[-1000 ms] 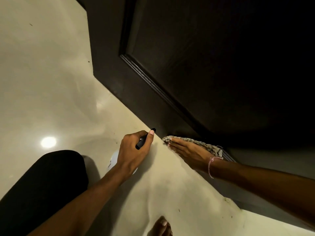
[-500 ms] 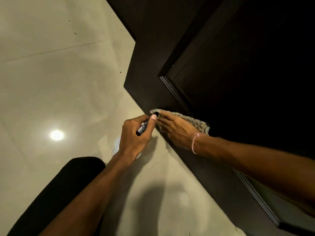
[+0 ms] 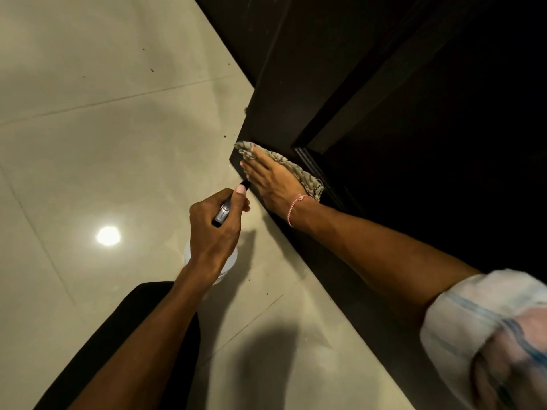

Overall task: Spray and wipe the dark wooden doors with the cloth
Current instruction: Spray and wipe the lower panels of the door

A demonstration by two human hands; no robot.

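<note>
At the left, a round light spot [image 3: 108, 235] is reflected on the pale tiled floor [image 3: 103, 128], and a black-clad leg [image 3: 118, 335] is seen below it. Toward the middle, a spray bottle [image 3: 222, 213] is held just above the floor by the left hand [image 3: 211, 229], whose grip is clamped round its black head with the nozzle aimed at the door's lower corner. Just to the right, the patterned cloth [image 3: 309, 182] is pressed flat against the bottom corner of the dark wooden door [image 3: 384, 143] by the right hand [image 3: 272, 179], its grip kept apart with fingers straight; a pink bracelet [image 3: 293, 208] is worn at the wrist and a rolled sleeve [image 3: 488, 329] at the far right.
</note>
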